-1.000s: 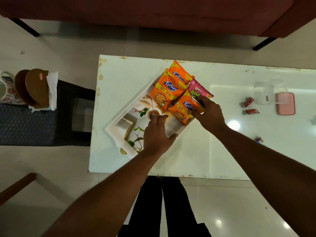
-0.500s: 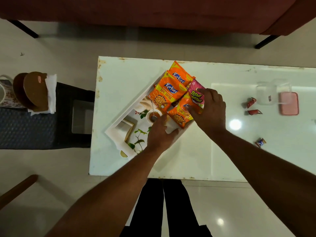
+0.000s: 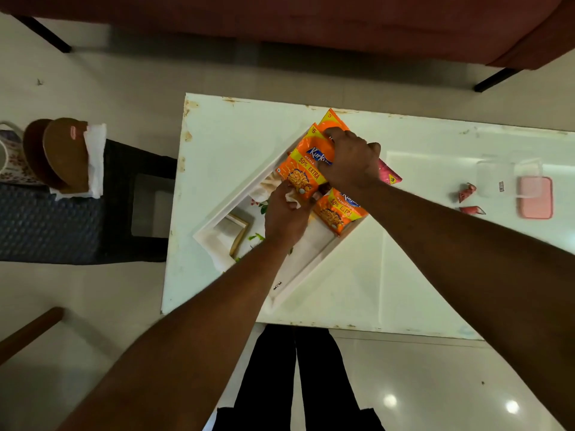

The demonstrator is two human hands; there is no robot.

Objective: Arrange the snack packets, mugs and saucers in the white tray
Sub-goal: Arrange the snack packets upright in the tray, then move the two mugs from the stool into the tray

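Observation:
A white tray (image 3: 297,283) with a printed leaf picture lies at an angle on the white table (image 3: 230,132). Several orange snack packets (image 3: 303,172) and a pink packet (image 3: 389,174) are piled at its far end. My right hand (image 3: 348,160) lies on top of the pile, fingers curled over the upper orange packets. My left hand (image 3: 286,214) is inside the tray, pinching the lower edge of an orange packet. Another orange packet (image 3: 337,211) lies by the tray's right rim. Two brown saucers (image 3: 60,152) and a floral mug (image 3: 9,160) sit on a dark stool at the left.
A clear jug (image 3: 507,175), a pink lid (image 3: 535,197) and small red wrapped sweets (image 3: 466,194) lie on the table's right part. A red sofa (image 3: 280,20) stands beyond the table. My legs are at the near edge.
My right hand moved up and left from the pink packet onto the upper orange packets. My left hand moved forward off the tray picture to the lower edge of an orange packet.

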